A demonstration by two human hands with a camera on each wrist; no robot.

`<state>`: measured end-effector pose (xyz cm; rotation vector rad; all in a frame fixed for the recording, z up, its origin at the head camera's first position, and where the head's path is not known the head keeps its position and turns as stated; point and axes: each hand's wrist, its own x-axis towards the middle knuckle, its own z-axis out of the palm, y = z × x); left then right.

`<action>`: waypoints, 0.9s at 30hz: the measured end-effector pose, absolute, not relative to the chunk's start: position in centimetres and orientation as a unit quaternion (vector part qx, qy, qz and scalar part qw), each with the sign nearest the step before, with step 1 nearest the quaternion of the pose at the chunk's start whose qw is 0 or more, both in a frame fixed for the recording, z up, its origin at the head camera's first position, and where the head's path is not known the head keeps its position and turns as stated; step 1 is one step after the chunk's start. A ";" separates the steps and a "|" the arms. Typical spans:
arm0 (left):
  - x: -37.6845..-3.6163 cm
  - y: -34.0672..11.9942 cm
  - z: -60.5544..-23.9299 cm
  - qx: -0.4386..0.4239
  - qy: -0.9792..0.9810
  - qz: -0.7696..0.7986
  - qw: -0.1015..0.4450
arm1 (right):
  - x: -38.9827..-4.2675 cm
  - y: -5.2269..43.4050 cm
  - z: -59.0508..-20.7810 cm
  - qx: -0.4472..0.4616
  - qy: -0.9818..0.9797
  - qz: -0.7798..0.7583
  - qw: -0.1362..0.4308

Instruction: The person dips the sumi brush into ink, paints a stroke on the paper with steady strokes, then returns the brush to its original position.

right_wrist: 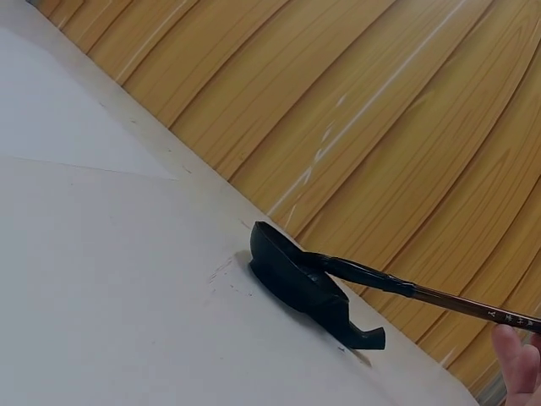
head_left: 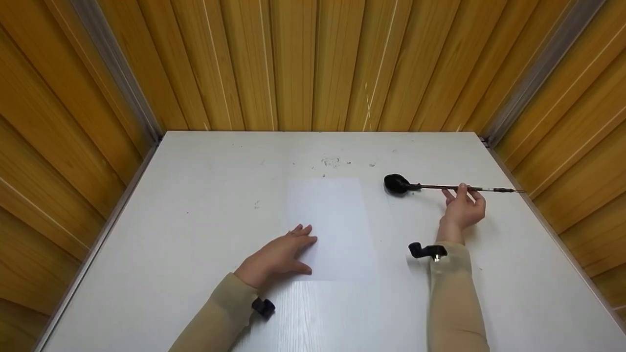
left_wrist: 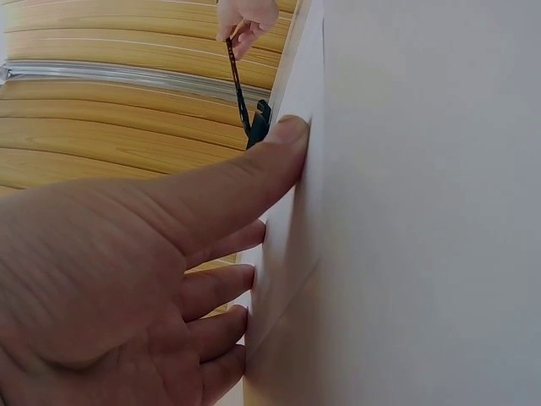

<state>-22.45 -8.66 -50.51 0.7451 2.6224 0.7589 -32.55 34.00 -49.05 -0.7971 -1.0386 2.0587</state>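
Only overhead, left hand [head_left: 279, 254] presses paper [head_left: 332, 227].

Hidden and cut-off parts

In the right wrist view the right hand [right_wrist: 517, 359] is cut by the lower right corner, only a fingertip being shown, and the brush [right_wrist: 397, 292] handle is cut by the right edge. In the left wrist view the left hand [left_wrist: 127, 279] is cut by the left and bottom edges, and the sheet of paper [left_wrist: 292, 211] is partly covered. The marks lettered on the handle are too small to be read.
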 end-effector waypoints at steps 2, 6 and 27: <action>-22.5 -8.6 -50.5 0.260 0.916 0.263 0.155 | -32.6 33.9 -49.2 -0.304 -0.401 0.793 0.343; -22.5 -8.6 -50.5 0.258 0.917 0.261 0.156 | -32.7 33.8 -49.3 -0.300 -0.402 0.794 0.344; -22.4 -8.7 -50.5 0.265 0.915 0.261 0.156 | -32.9 33.3 -49.5 -0.282 -0.418 0.778 0.376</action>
